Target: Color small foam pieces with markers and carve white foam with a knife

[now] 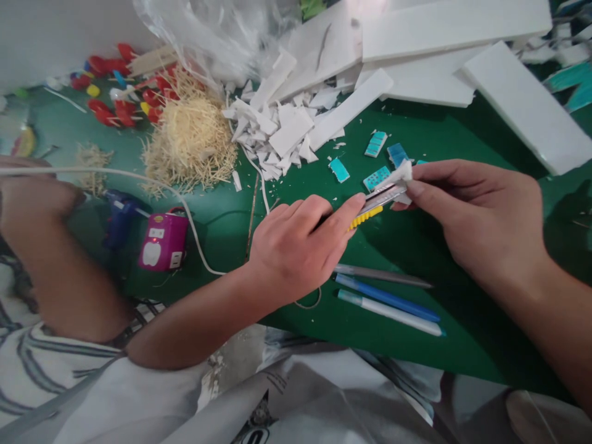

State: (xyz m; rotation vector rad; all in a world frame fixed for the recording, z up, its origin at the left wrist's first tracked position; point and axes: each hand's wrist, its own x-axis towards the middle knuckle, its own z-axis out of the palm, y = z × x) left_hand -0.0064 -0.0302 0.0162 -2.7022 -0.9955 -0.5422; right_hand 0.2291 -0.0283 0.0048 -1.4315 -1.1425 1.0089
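Observation:
My left hand [298, 246] is closed around a utility knife [367, 216] with a yellow ridged part. Its metal blade end points right and lies against a small white foam piece [406, 171]. Thumb and fingertips of my right hand [490, 213] pinch that foam piece from the other side. Just beyond the knife lie small foam pieces painted turquoise and blue, among them a striped one [375, 143], a plain one [339, 170] and a dotted one [377, 179]. Nearer me rest a grey pen [383, 275], a blue pen [388, 298] and a white marker [393, 313].
White foam scraps [287, 126] and long foam boards [453, 28] cover the back. Left of them sit a straw-like heap [194, 135], red pieces [111, 65], a magenta socket box [163, 242] with a white cable [189, 216], and a blue glue gun [121, 216]. Another person's arm [60, 265] rests at left.

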